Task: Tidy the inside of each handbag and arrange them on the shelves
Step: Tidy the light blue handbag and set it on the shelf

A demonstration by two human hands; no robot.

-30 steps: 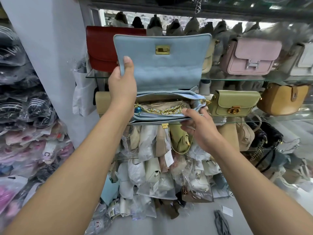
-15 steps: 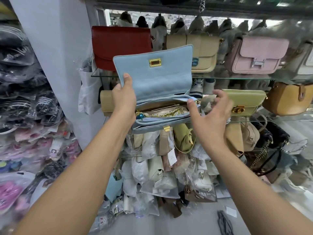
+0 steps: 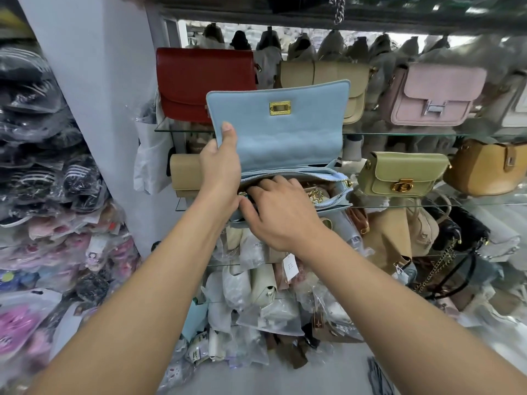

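A light blue handbag [image 3: 288, 129] with a gold clasp is held up in front of the glass shelves, its flap raised. My left hand [image 3: 221, 166] grips the flap's left edge, thumb on the inner side. My right hand [image 3: 281, 208] reaches into the open top of the bag, its fingertips hidden inside. A gold chain [image 3: 315, 196] lies in the bag beside my fingers.
On the upper glass shelf [image 3: 399, 134] stand a red bag [image 3: 199, 81], a beige bag [image 3: 328, 74] and a pink bag [image 3: 433, 94]. An olive bag [image 3: 402, 173] and a tan bag [image 3: 484, 166] sit on the shelf below. Plastic-wrapped bags [image 3: 256, 295] crowd the lower shelves; wrapped goods [image 3: 42, 166] pile up at left.
My right hand moved left from beside the bag and went down into its open top. The blue bag shifted slightly right. My left hand keeps its hold on the flap.
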